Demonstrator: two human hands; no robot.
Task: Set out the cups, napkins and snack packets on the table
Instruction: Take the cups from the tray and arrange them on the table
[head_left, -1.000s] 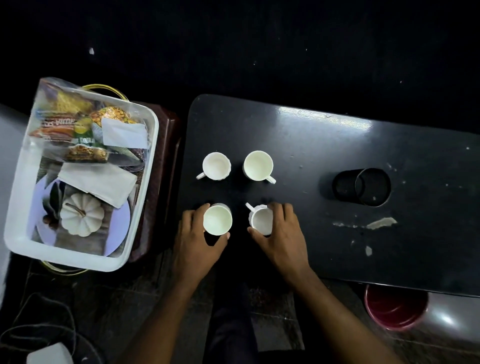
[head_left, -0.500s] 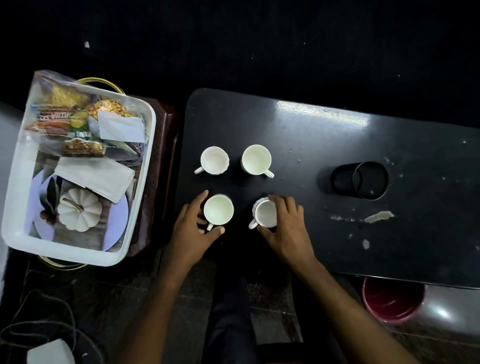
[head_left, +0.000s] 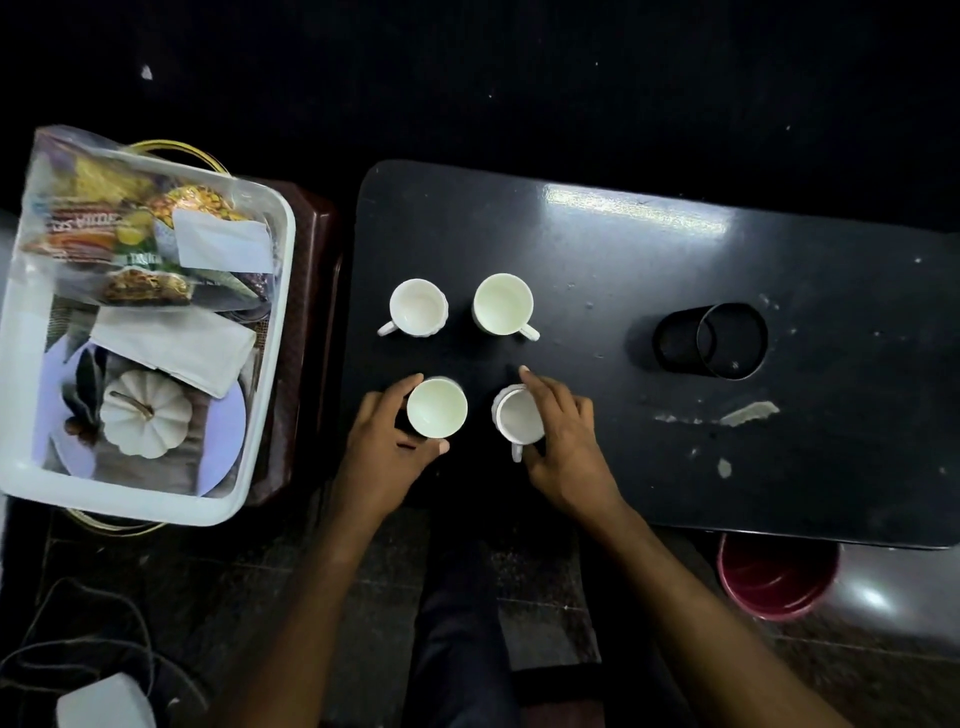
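Note:
Several white cups stand on the black table (head_left: 649, 270) in a square. My left hand (head_left: 387, 447) wraps the near left cup (head_left: 436, 408). My right hand (head_left: 563, 441) grips the near right cup (head_left: 517, 418), its handle pointing toward me. The far left cup (head_left: 418, 306) and far right cup (head_left: 503, 304) stand untouched. To the left, a white tub (head_left: 21, 312) holds snack packets (head_left: 104, 228) in clear plastic and folded napkins (head_left: 176, 345).
A black cylindrical holder (head_left: 709, 340) lies on its side at the table's right. The tub also holds a white pumpkin (head_left: 145, 413) on a pale plate. A red bucket (head_left: 774, 582) sits on the floor under the table's near edge. Cables lie at the lower left.
Both hands have turned the two near cups on the table; the right cup's handle swung from pointing away and left to pointing toward me. The far cups stayed put.

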